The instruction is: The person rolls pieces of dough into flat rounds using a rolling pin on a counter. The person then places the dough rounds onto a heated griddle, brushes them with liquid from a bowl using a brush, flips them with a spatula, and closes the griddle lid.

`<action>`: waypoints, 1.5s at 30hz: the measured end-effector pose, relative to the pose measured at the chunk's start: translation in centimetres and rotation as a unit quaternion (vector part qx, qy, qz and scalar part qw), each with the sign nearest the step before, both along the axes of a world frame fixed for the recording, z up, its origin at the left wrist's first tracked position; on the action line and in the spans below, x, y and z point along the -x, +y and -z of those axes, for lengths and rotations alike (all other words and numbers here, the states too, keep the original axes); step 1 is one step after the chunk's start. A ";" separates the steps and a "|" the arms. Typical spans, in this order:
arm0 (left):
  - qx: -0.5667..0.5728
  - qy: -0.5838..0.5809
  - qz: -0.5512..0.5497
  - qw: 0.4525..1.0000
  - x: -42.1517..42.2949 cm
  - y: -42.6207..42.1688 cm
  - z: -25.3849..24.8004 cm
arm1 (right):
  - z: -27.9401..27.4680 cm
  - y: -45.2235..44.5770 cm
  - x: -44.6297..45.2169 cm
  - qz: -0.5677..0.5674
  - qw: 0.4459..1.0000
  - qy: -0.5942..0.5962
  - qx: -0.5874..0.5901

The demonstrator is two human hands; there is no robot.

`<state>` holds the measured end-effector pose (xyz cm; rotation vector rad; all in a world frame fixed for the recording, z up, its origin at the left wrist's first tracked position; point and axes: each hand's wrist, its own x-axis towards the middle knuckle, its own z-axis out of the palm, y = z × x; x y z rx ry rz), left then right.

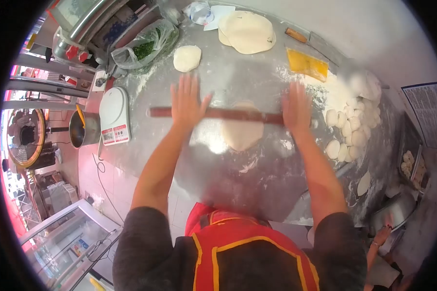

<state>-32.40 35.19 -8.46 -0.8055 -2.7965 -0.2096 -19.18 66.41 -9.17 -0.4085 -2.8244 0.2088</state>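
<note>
A dark red-brown rolling pin (223, 114) lies crosswise over a flat, oval sheet of dough (242, 136) in the middle of the floured metal table (199, 169). My left hand (186, 105) presses flat on the pin's left part, fingers stretched forward and thumb spread. Toward the pin's right end, my right hand (297, 107) rests on it with fingers extended, somewhat blurred. Neither hand is wrapped around the pin. Beyond my left hand sits a round piece of dough (187, 58). Larger flat dough rounds (250, 33) overlap at the table's far side.
On the right lie many small dough pieces (357, 128), beside a yellow scraper (307, 64) and a wooden-handled knife (296, 35). At left are a white scale (114, 109), a bag of greens (148, 46) and a pot (85, 128). Another person's hand (382, 235) touches a metal bowl (395, 211).
</note>
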 end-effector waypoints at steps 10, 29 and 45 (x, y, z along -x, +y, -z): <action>-0.091 -0.087 0.031 0.992 -7.0 -5.6 -0.5 | -0.7 -3.7 -11.3 -0.051 0.996 -0.061 -0.032; 0.019 0.020 0.033 0.999 -0.7 -0.7 -0.7 | -0.7 -1.4 -3.9 0.032 0.999 -0.030 -0.011; -0.052 -0.156 0.164 0.973 -17.9 -11.9 -6.2 | -0.3 -9.5 -0.4 -0.130 0.897 -0.199 0.372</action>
